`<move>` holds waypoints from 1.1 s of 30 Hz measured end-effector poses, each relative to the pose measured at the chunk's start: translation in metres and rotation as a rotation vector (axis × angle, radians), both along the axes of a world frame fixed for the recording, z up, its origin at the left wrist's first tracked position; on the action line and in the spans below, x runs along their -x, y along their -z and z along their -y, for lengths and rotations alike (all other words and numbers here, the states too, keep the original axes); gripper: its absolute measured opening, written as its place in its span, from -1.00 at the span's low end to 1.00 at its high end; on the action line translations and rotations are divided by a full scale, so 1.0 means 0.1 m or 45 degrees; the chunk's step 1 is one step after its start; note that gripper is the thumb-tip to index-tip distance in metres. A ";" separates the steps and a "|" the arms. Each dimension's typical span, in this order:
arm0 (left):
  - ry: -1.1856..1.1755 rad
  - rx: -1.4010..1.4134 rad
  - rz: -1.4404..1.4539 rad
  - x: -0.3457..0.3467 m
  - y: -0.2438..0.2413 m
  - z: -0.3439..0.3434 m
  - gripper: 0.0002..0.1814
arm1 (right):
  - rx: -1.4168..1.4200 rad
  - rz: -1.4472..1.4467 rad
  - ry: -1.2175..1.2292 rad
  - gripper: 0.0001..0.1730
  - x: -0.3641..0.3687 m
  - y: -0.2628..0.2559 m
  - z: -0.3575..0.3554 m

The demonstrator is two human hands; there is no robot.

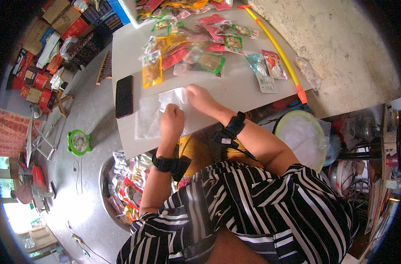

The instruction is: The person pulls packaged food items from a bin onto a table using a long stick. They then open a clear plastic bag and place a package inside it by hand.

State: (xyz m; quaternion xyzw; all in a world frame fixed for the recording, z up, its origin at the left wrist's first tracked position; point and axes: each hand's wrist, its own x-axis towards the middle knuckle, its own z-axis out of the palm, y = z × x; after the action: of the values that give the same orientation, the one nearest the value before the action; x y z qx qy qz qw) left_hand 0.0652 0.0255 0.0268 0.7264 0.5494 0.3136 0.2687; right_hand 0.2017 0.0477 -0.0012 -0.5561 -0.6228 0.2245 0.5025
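A clear plastic bag [147,115] lies flat near the front edge of the pale table [127,138]. My right hand [198,97] pinches its upper right edge between thumb and fingers. Curled at the bag's middle, my left hand [172,120] touches the film; its fingertips are hidden, so its grip on the film cannot be made out. Beyond the bag lies a loose spread of sealed food packets, among them a yellow-edged packet [152,71] and a green-edged packet [211,62]. A black smartphone [124,96] is left of the bag.
A white foam box [134,19] of packets stands at the far left corner. A yellow tube with orange ends [279,49] runs along the right side, near a teal-and-white packet [261,72]. Below the table's left edge, a round metal basin [103,198] holds many packets. A green fan [79,142] is on the floor.
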 end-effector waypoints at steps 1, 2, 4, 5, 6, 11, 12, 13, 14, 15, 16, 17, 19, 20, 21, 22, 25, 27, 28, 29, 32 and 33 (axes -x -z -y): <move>-0.020 0.015 -0.102 0.00 0.00 0.02 -0.79 | 0.046 0.063 -0.021 -0.81 0.00 -0.01 0.01; -0.039 0.030 -0.204 0.00 0.00 0.04 -0.79 | 0.091 0.126 -0.040 -0.81 0.00 -0.02 0.03; -0.019 -0.032 -0.298 -0.02 0.05 0.13 -0.76 | 0.117 0.194 -0.053 -0.82 -0.02 -0.01 0.02; 0.004 -0.095 -0.316 -0.03 0.08 0.15 -0.75 | 0.099 0.200 -0.047 -0.83 -0.02 0.02 -0.01; 0.027 -0.159 -0.334 -0.03 0.10 0.16 -0.74 | 0.079 0.207 -0.042 -0.83 -0.03 0.03 -0.03; 0.037 -0.104 -0.303 0.04 0.12 0.16 -0.69 | -0.114 0.154 0.030 -0.77 -0.24 -0.21 -0.22; 0.036 -0.147 -0.294 0.04 0.14 0.17 -0.69 | -0.121 0.240 0.070 -0.75 -0.31 -0.33 -0.29; 0.048 -0.193 -0.285 0.02 0.17 0.16 -0.68 | -0.128 0.325 0.124 -0.73 -0.40 -0.39 -0.36; 0.061 -0.201 -0.269 0.01 0.20 0.14 -0.68 | -0.130 0.425 0.187 -0.73 -0.47 -0.41 -0.42; 0.066 -0.207 -0.253 0.01 0.21 0.14 -0.68 | -0.133 0.525 0.241 -0.72 -0.52 -0.45 -0.48; 0.069 -0.213 -0.237 0.01 0.21 0.14 -0.68 | -0.136 0.625 0.294 -0.71 -0.55 -0.47 -0.53; 0.063 -0.205 -0.242 0.01 0.22 0.14 -0.68 | -0.042 0.707 0.281 -0.68 -0.59 -0.49 -0.57; 0.042 -0.190 -0.259 0.03 0.21 0.13 -0.67 | 0.145 0.863 0.243 -0.61 -0.60 -0.48 -0.66; 0.049 -0.196 -0.245 0.03 0.23 0.13 -0.67 | 0.186 0.865 0.250 -0.61 -0.61 -0.47 -0.68; 0.056 -0.202 -0.229 0.03 0.25 0.12 -0.67 | 0.229 0.868 0.256 -0.60 -0.62 -0.44 -0.69; 0.065 -0.209 -0.213 0.04 0.26 0.12 -0.67 | 0.272 0.871 0.264 -0.59 -0.64 -0.42 -0.71; 0.071 -0.192 -0.243 0.03 0.22 0.13 -0.66 | 0.312 0.974 0.177 -0.65 -0.75 -0.37 -0.79; 0.070 -0.171 -0.281 0.01 0.19 0.13 -0.68 | 0.314 1.018 0.169 -0.66 -0.83 -0.35 -0.80; 0.068 -0.160 -0.300 0.00 0.17 0.13 -0.69 | 0.315 1.040 0.163 -0.65 -0.85 -0.35 -0.79; 0.072 -0.154 -0.331 -0.01 0.15 0.12 -0.69 | 0.343 1.031 0.160 -0.65 -0.88 -0.35 -0.79; 0.095 -0.127 -0.415 -0.02 0.12 0.11 -0.70 | 0.334 1.051 0.205 -0.66 -0.91 -0.54 -0.63; 0.112 -0.121 -0.441 -0.01 0.14 0.09 -0.71 | 0.322 1.041 0.217 -0.67 -0.90 -0.63 -0.54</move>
State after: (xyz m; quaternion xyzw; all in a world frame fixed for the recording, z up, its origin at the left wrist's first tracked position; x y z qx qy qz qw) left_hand 0.0665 0.0163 0.0133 0.8047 0.5398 0.1975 0.1487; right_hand 0.2922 0.1018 0.0620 -0.7058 -0.6900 0.0182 0.1591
